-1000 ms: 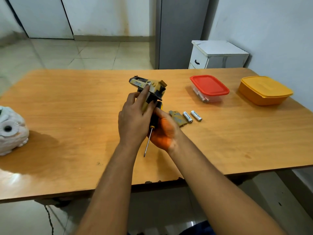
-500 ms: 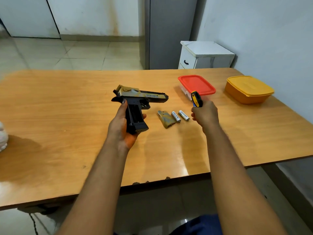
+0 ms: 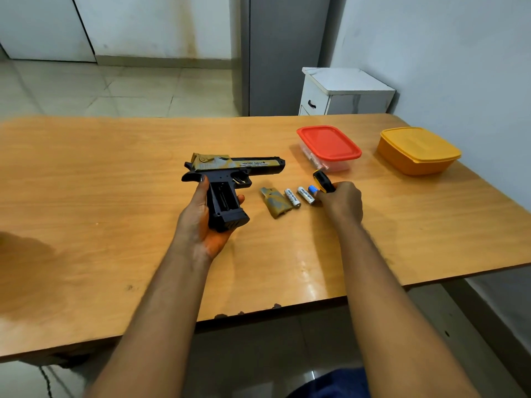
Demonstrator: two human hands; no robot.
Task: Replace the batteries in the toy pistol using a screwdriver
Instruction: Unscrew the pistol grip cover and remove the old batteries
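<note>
- While our left hand [image 3: 201, 219] grips the toy pistol [image 3: 230, 179] by its handle, our right hand [image 3: 340, 203] holds the screwdriver [image 3: 323, 180].
- At the right hand's nine o'clock, two batteries [image 3: 298, 196] and a cover [image 3: 274, 201] lie on the table [image 3: 100, 211].
- At one o'clock sits a red-lidded box [image 3: 329, 146].

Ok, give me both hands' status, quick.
Left hand: holding the toy pistol by its grip.
Right hand: closed on the screwdriver.

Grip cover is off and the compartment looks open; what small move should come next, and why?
Probably set the screwdriver down: the right hand grips it beside the two batteries, while the left hand holds the toy pistol with its compartment exposed.
</note>
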